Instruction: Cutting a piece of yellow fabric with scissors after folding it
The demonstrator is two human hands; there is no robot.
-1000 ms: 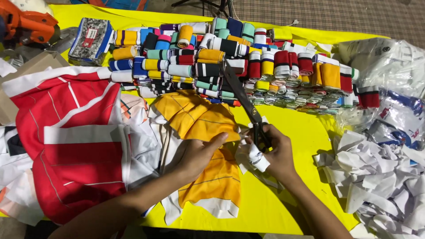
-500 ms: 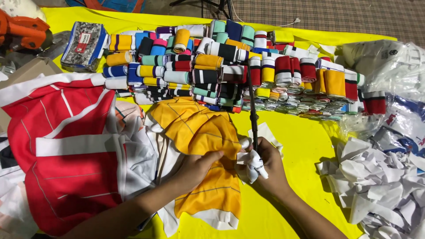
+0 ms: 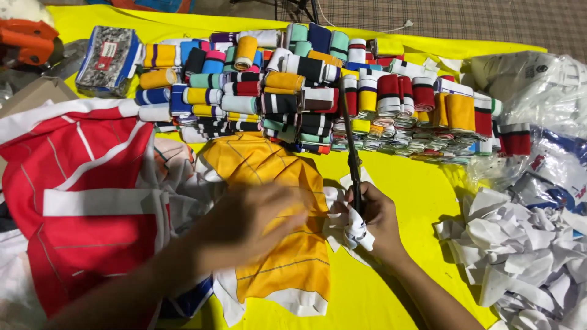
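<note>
A: Nearest the camera, what was in hand?

B: Left hand, blurred, lay on the yellow cloth; finger spread unclear. Right hand was clamped on scissors, blades shut, pointing at the fabric rolls.

A: Stage?

B: Trimming, judged. Blades needed opening at the edge.

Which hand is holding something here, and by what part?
The right hand grips the scissors by their white-wrapped handles, blades pointing away. The left hand, blurred, lies over the orange fabric; whether it grips it cannot be told.
</note>
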